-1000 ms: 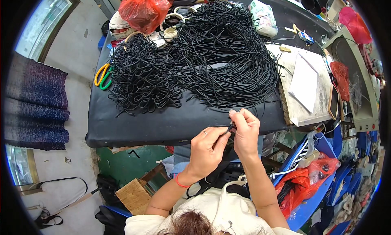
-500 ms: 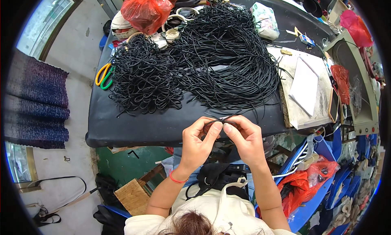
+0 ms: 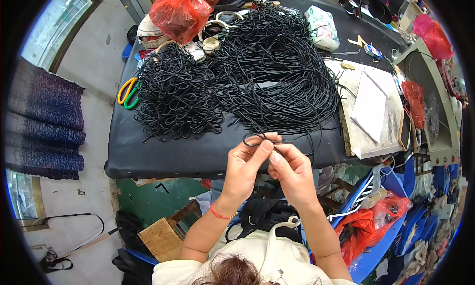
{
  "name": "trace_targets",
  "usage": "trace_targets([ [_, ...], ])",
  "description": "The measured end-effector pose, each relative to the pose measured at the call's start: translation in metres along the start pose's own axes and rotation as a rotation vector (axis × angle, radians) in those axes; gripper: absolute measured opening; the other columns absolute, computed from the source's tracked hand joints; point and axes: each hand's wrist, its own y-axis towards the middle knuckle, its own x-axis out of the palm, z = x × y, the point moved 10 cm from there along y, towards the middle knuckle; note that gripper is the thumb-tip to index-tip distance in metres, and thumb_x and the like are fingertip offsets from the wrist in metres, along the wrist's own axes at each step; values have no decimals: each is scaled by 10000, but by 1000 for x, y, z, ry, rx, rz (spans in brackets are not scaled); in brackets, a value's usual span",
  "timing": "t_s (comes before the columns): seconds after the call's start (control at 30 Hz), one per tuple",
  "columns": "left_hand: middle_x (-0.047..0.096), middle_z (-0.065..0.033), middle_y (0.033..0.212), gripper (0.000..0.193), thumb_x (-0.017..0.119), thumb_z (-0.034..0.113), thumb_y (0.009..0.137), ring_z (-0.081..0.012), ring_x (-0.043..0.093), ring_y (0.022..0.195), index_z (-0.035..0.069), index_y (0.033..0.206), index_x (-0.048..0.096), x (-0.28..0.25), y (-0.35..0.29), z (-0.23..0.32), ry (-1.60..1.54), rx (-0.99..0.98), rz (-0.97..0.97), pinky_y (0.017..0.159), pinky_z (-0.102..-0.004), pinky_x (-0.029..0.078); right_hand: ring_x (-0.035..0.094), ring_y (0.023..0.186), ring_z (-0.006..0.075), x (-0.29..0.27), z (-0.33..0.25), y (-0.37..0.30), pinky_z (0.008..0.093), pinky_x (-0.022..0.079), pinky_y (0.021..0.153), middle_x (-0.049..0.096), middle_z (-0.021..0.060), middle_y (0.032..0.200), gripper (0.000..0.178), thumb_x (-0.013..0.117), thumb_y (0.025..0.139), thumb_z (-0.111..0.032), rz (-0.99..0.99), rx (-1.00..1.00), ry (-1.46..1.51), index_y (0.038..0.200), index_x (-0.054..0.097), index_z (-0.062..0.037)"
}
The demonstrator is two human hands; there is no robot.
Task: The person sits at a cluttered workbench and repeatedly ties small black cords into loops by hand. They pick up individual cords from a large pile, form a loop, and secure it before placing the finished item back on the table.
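Note:
Over the near edge of the black table, my left hand pinches a thin black cord, which curves into a small loop at the fingertips. Close against it, my right hand has thumb and forefinger closed on the same cord; the exact crossing is hidden by the fingers. Beyond my hands spreads a large heap of long black cords. To its left lies a pile of looped black cords, many with small loops showing.
Scissors with yellow and green handles lie at the table's left edge. A red plastic bag and rolls of tape stand behind. White paper rests on a board at right, near a tissue pack. Below right is a blue bin.
My hands have drawn closer together and turned a little. The cord between them now forms a small open loop above my left fingers.

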Motion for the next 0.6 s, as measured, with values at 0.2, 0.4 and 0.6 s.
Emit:
trace_targets([
  [0.2,641,-66,819,183,537,118,901,-87,572,717,-8,1016,605,4,-3,4,78,-185,-153,671,-220,469,512,692,72,-18,-71,-11,192,421,646,552,26,898,157,564,878,-89,221,-455,-669,1005,592,-2],
  [0.4,624,-22,813,177,535,122,908,-50,525,715,-18,979,618,15,-12,4,135,-166,-202,661,-203,437,532,633,51,-1,-23,15,189,444,535,578,13,779,183,534,911,-170,-82,-1,-143,915,605,-1],
  [0.6,625,-29,827,172,536,122,906,-60,549,747,-21,947,622,13,-18,-2,167,-199,-214,701,-210,459,518,584,41,-6,-12,16,183,438,510,561,-7,679,239,507,928,-227,-48,66,-122,813,553,-23],
])
